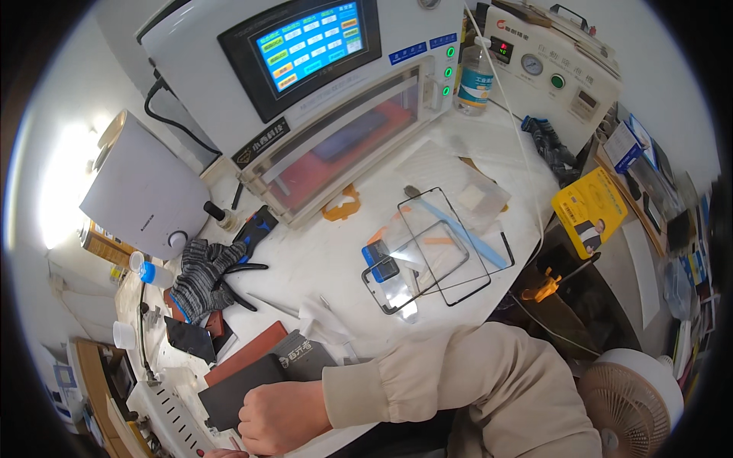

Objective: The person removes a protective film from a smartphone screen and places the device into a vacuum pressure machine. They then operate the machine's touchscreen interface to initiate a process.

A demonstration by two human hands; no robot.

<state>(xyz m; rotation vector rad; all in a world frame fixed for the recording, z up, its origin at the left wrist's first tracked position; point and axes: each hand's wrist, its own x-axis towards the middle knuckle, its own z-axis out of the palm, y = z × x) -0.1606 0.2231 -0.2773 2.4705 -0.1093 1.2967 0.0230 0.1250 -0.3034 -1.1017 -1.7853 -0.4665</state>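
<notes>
My right hand (284, 417) reaches across to the lower left, its fingers curled and closed over the near edge of a dark grey pad (246, 391). Whatever those fingers hold is hidden beneath the hand. Of my left hand (223, 453) only a sliver shows at the lower edge, close to the right fingertips; the rest is out of the picture. Beyond the pad lie a grey printed sheet (309, 359) and a reddish-brown flat piece (256, 349). Several thin black phone-sized frames (467, 300) and a blue strip (458, 230) rest on the white table to the right.
A white machine with a lit screen (311, 47) stands at the back. Left are a white cylindrical appliance (145, 191), a grey glove (202, 278), pliers (233, 286) and a power strip (169, 416). A bottle (475, 84) stands back right; a fan (634, 404) sits lower right.
</notes>
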